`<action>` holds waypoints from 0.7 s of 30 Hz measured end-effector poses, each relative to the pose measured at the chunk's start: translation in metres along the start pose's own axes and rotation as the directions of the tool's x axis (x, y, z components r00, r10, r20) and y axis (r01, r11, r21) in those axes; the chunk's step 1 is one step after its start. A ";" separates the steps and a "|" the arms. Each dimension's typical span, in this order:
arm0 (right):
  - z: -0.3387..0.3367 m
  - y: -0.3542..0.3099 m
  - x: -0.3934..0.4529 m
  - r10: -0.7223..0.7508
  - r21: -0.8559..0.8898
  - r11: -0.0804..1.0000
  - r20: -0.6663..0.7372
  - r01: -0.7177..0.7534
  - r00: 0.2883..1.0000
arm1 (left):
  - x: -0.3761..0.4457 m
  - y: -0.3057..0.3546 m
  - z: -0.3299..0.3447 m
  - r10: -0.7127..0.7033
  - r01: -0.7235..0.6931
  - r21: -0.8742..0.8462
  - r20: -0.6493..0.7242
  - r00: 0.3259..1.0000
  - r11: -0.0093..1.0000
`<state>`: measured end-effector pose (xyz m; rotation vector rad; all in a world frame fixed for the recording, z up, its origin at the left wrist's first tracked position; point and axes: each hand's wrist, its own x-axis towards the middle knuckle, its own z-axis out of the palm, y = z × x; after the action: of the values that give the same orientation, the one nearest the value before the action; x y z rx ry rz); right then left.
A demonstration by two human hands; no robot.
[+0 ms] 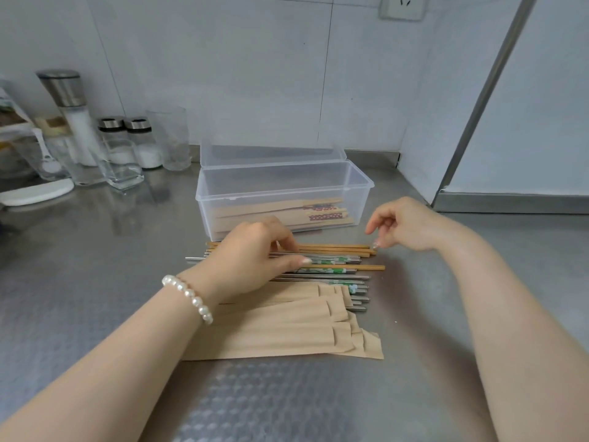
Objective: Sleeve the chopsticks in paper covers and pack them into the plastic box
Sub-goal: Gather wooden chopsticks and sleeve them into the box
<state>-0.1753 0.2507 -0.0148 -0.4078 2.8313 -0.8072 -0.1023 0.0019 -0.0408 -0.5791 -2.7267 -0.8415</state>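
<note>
A clear plastic box (361, 199) stands open at the back of the steel counter, its lid tipped back, with several sleeved chopsticks (280, 210) lying inside. In front of it lie loose wooden chopsticks (334, 248) and metal chopsticks with green patterns (331, 260). A fan of brown paper covers (271, 330) lies nearest me. My left hand (251, 256), with a pearl bracelet on its wrist, pinches chopsticks in the pile between thumb and curled fingers. My right hand (401, 224) hovers at the right ends of the wooden chopsticks, fingers loosely curled, one fingertip touching the ends.
Salt grinder (68, 100), small shakers (140, 141) and drinking glasses (169, 138) crowd the back left by the wall. A white dish (35, 193) lies left. A metal-edged white panel (510, 199) closes off the right side.
</note>
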 end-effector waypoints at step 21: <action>0.028 -0.028 0.012 0.058 -0.400 0.916 0.157 0.010 0.986 | 0.012 -0.014 0.015 0.016 0.000 0.167 -0.094 0.995 0.986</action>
<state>-0.1741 0.2107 -0.0248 -0.4671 2.8237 -0.1674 -0.1204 0.0036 -0.0562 -0.5023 -2.6727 -0.6140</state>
